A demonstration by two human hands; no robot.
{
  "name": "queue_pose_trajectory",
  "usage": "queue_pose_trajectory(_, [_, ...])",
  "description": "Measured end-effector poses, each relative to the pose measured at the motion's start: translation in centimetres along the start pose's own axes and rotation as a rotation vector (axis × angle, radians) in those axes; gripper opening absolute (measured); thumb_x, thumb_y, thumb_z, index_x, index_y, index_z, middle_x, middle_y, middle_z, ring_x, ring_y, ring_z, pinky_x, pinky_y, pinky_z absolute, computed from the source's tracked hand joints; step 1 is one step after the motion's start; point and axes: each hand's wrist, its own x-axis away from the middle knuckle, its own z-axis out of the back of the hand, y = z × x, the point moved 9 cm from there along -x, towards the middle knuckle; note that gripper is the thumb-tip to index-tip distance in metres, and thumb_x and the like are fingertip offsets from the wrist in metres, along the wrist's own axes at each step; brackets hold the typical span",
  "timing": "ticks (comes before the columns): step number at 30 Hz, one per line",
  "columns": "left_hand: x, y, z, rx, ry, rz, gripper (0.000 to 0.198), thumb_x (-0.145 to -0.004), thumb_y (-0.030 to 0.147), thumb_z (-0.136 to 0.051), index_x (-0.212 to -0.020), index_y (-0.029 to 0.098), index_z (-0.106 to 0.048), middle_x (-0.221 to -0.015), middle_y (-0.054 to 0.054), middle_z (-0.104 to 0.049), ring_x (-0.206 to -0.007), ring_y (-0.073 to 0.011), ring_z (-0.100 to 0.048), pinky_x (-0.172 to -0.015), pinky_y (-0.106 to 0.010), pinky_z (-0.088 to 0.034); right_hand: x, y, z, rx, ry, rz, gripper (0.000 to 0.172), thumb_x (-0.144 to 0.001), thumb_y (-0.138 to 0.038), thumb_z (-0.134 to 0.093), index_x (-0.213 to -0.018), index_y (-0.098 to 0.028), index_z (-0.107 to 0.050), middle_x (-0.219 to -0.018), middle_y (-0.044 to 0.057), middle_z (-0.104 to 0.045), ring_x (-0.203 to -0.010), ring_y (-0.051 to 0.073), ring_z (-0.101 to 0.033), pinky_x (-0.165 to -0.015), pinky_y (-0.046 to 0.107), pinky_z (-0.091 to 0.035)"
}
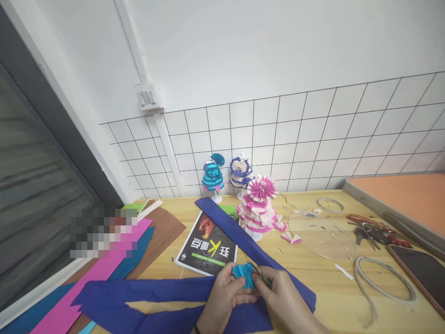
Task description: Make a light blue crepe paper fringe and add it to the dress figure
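A small piece of pleated turquoise paper (pixel 244 275) is pinched in my left hand (pixel 227 294), low in the middle of the head view. My right hand (pixel 278 292) is at the paper's right edge, closed around a thin pointed metal tool (pixel 266 279); its exact kind is too small to make out. Beneath both hands lie strips of dark blue paper (pixel 167 291). Just beyond them is a dark printed booklet (pixel 208 248), with a long folded blue strip (pixel 243 236) slanting across it.
Ruffled paper dresses on white stands, one turquoise (pixel 212 178), one blue and cream (pixel 241 174) and one pink (pixel 259 208), stand behind. Coloured sheets (pixel 104 269) lie left. Keys (pixel 371 236), a phone (pixel 420 273), coiled tape (pixel 387 278) and a clear disc (pixel 323 236) lie right.
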Motion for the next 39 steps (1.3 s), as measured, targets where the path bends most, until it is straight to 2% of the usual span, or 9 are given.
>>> queue_pose_trajectory(10, [-0.3,0.7,0.12,-0.07,0.016,-0.096,0.02,-0.065,0.023,-0.073,-0.076,0.014,-0.058,-0.073,-0.003,-0.063,-0.07,-0.0148,-0.058,-0.065,-0.03,-0.052,0.48,-0.98,0.75,0.1,0.001,0.046,0.025,-0.077,-0.025,-0.047,-0.056,-0.02,-0.06,-0.055,-0.001,-0.064,-0.051,0.017,-0.056,-0.05,0.023,-0.038])
queue_pose_trajectory(20, [-0.42,0.23,0.77,-0.12,0.053,-0.06,0.015,-0.068,0.02,-0.068,-0.074,0.014,-0.056,-0.068,-0.003,-0.063,-0.064,-0.0159,-0.06,-0.06,-0.029,-0.051,0.12,-0.42,0.82,0.156,0.002,0.044,0.026,-0.08,-0.026,-0.043,-0.059,-0.02,-0.057,-0.055,-0.001,-0.063,-0.051,0.016,-0.057,-0.048,0.022,-0.037])
queue_pose_trajectory(35, [-0.38,0.2,0.43,-0.174,0.038,-0.059,0.018,-0.069,0.018,-0.064,-0.083,0.014,-0.053,-0.072,-0.002,-0.064,-0.058,-0.0158,-0.063,-0.056,-0.029,-0.05,0.29,-0.54,0.27,0.18,-0.04,0.06,0.024,-0.08,-0.023,-0.044,-0.057,-0.02,-0.051,-0.053,-0.002,-0.058,-0.051,0.015,-0.054,-0.048,0.022,-0.034])
queue_pose_trajectory(39, [-0.39,0.23,0.66,-0.184,0.054,-0.064,0.013,-0.069,0.017,-0.063,-0.078,0.013,-0.054,-0.069,-0.002,-0.064,-0.055,-0.015,-0.063,-0.053,-0.027,-0.05,0.26,-0.54,0.41,0.165,-0.039,0.059,0.025,-0.081,-0.023,-0.044,-0.057,-0.02,-0.052,-0.053,-0.002,-0.058,-0.051,0.016,-0.054,-0.048,0.022,-0.034])
